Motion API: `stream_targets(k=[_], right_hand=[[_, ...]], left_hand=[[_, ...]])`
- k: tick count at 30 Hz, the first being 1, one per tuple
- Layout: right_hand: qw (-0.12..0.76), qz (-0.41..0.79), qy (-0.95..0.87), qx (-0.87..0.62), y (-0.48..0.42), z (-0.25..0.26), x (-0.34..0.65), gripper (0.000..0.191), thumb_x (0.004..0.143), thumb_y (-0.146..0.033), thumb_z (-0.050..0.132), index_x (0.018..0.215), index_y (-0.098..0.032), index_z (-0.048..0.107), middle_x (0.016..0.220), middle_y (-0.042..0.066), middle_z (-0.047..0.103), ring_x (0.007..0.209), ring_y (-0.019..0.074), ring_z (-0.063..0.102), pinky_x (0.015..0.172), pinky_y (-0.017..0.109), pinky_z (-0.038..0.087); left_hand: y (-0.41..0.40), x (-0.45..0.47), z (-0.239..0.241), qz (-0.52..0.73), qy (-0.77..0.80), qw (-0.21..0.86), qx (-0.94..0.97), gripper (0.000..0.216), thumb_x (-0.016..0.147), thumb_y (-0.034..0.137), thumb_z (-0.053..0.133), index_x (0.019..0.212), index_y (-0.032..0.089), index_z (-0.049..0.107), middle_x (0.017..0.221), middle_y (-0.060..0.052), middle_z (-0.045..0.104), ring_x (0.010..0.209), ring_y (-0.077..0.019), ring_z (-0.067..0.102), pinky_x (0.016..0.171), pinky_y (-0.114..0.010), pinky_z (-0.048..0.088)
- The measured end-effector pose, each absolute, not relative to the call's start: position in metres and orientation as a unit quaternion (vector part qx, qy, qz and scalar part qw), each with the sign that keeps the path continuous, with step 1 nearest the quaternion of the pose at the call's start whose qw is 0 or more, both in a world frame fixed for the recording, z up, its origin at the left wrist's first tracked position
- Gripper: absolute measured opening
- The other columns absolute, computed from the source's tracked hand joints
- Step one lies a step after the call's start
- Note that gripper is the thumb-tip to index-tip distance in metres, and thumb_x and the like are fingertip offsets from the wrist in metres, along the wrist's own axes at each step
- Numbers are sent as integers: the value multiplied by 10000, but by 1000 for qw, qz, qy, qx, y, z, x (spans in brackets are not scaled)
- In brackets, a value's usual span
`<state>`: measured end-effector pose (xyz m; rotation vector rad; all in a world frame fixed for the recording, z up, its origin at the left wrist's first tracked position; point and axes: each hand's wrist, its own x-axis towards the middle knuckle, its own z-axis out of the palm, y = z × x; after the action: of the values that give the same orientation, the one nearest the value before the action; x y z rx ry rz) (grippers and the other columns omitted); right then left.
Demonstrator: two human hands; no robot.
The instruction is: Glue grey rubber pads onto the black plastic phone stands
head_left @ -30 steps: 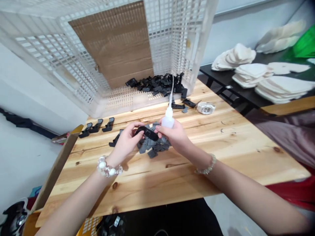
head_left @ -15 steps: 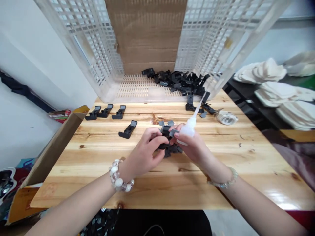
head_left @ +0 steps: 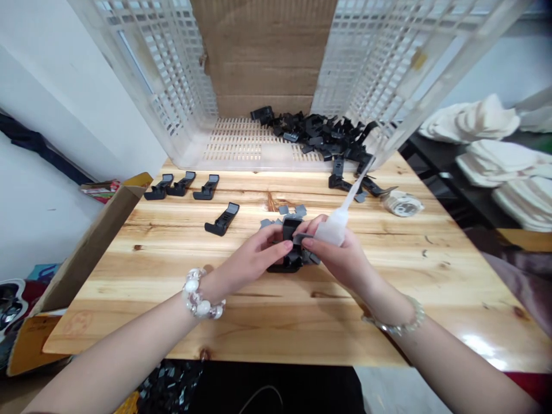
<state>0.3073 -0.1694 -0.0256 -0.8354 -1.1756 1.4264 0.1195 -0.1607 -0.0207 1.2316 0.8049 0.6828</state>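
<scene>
My left hand point(head_left: 263, 253) is closed on a black plastic bracket point(head_left: 292, 229), held tilted above the middle of the wooden table. In my right hand point(head_left: 340, 250) is a white squeeze bottle point(head_left: 332, 226), its long thin nozzle pointing up and away to the right. The thumb and fingertips of that same hand also pinch a small grey pad point(head_left: 302, 237), close beside the bracket. Several loose grey pads point(head_left: 297, 210) lie on the table just beyond my hands. More dark pieces sit beneath my fingers, partly hidden.
Several black brackets point(head_left: 222, 219) with grey pads stand at left on the wooden table point(head_left: 164, 293). A white plastic crate point(head_left: 233, 152) behind holds a heap of black brackets point(head_left: 323, 135). A tape roll point(head_left: 403, 204) lies at right. White cloth stacks point(head_left: 509, 161) are farther right.
The bracket in my left hand has turned more upright, and my left fingers have opened out along it. My right hand keeps the bottle and pad beside it. The view has shifted slightly.
</scene>
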Motion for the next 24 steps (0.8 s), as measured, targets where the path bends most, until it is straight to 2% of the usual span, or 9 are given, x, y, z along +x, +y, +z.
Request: stream_targets(k=[2, 5, 9, 12, 17, 20, 24], right_hand=[[512, 591, -517, -348, -172, -23, 307, 140, 747, -204, 770, 770, -208, 632, 887, 8, 670, 803, 137, 595, 733, 279, 484], [512, 578, -532, -348, -173, -19, 307, 144, 750, -201, 769, 775, -205, 627, 878, 15, 662, 806, 144, 604, 736, 292, 508], [501, 566, -552, -352, -170, -17, 308, 137, 757, -211, 764, 782, -213, 629, 798, 10, 640, 752, 158, 614, 674, 305, 510], [490, 564, -561, -358, -170, -17, 308, 147, 746, -220, 773, 771, -225, 629, 782, 6, 637, 752, 169, 622, 686, 323, 514], [484, 561, -562, -368, -174, -16, 306, 141, 737, -169, 750, 761, -221, 622, 837, 10, 652, 761, 165, 625, 709, 326, 520], [488, 553, -564, -372, -174, -15, 306, 152, 717, -100, 721, 754, -211, 624, 817, 0, 653, 748, 145, 619, 704, 298, 509], [493, 561, -558, -362, -173, -17, 306, 179, 701, -53, 695, 760, -207, 627, 794, -7, 655, 755, 137, 613, 694, 280, 494]], left_hand=[[-163, 119, -18, 286, 354, 727, 514, 379, 885, 393, 605, 1221, 227, 549, 1092, -72, 663, 940, -213, 659, 791, -339, 534], [-165, 118, -13, 286, 329, 751, 495, 328, 902, 296, 555, 1223, 233, 551, 1014, -46, 689, 748, -171, 695, 720, -314, 533], [-166, 119, -12, 314, 319, 760, 471, 296, 907, 210, 494, 1200, 225, 537, 876, -14, 685, 630, -135, 675, 592, -249, 503], [-167, 120, -15, 334, 327, 760, 452, 269, 912, 212, 467, 1176, 215, 518, 784, -6, 665, 627, -145, 668, 586, -265, 514], [-170, 121, -18, 328, 305, 747, 490, 296, 944, 337, 460, 1217, 237, 404, 691, 20, 627, 603, -182, 672, 678, -392, 564], [-170, 121, -18, 330, 296, 713, 544, 384, 912, 322, 560, 1227, 245, 355, 719, 38, 597, 598, -153, 647, 667, -364, 556], [-170, 121, -17, 344, 301, 688, 563, 400, 879, 258, 601, 1196, 256, 357, 806, 36, 542, 603, -122, 615, 619, -328, 558]])
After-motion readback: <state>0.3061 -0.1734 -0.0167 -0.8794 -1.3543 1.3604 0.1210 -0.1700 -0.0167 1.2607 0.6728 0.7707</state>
